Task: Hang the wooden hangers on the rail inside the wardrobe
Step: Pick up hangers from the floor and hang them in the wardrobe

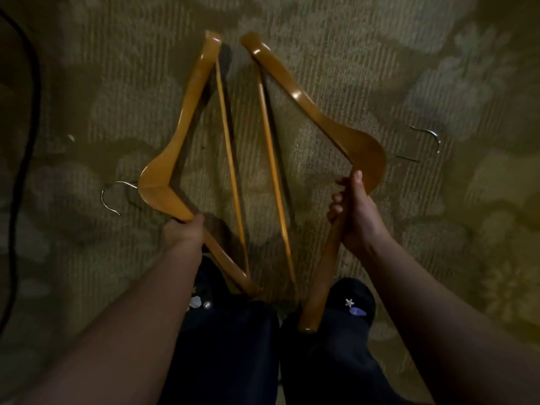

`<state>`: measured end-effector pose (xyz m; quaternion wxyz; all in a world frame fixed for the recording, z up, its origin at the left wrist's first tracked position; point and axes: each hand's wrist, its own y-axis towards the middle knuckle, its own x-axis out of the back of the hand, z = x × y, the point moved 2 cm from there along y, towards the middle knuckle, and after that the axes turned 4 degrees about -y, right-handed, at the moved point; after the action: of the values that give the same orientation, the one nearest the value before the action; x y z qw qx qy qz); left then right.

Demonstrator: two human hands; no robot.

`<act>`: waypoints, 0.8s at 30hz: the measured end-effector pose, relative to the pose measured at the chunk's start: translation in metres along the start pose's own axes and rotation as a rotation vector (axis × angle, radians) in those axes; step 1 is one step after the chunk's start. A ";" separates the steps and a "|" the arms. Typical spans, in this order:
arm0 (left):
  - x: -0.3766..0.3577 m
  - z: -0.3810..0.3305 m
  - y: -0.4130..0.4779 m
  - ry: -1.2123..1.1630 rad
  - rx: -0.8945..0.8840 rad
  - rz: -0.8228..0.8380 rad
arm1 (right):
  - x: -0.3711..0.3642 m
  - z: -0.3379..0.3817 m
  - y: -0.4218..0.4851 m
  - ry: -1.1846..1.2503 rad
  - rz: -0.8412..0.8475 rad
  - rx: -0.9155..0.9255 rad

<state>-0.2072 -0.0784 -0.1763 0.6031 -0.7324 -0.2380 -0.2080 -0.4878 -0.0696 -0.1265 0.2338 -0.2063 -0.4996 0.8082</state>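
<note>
L hanger in L hand, R hanger in R hand.
Fingers curl round one wooden arm each; hooks point outward, prob. left free for the rail.

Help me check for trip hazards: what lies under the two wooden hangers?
Patterned carpet shows beneath the left hanger and right hanger, with dark shoes under their near ends. What the arms and trousers cover cannot be seen.
</note>
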 end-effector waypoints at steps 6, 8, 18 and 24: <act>0.024 -0.011 -0.053 -0.310 -0.098 0.148 | -0.002 0.013 -0.033 -0.115 -0.092 0.046; 0.036 -0.019 -0.070 -0.344 -0.157 0.182 | -0.007 0.022 -0.050 -0.205 -0.166 0.059; 0.167 -0.098 -0.185 0.036 -0.439 0.432 | -0.052 0.101 -0.195 -0.655 -0.039 0.185; 0.290 -0.110 -0.251 0.170 -0.432 0.546 | -0.084 0.149 -0.309 -0.913 0.095 0.044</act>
<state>-0.1272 -0.1184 0.2131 0.4851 -0.8598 0.0670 -0.1449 -0.4515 -0.1035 0.2226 -0.0432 0.1534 -0.5243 0.8365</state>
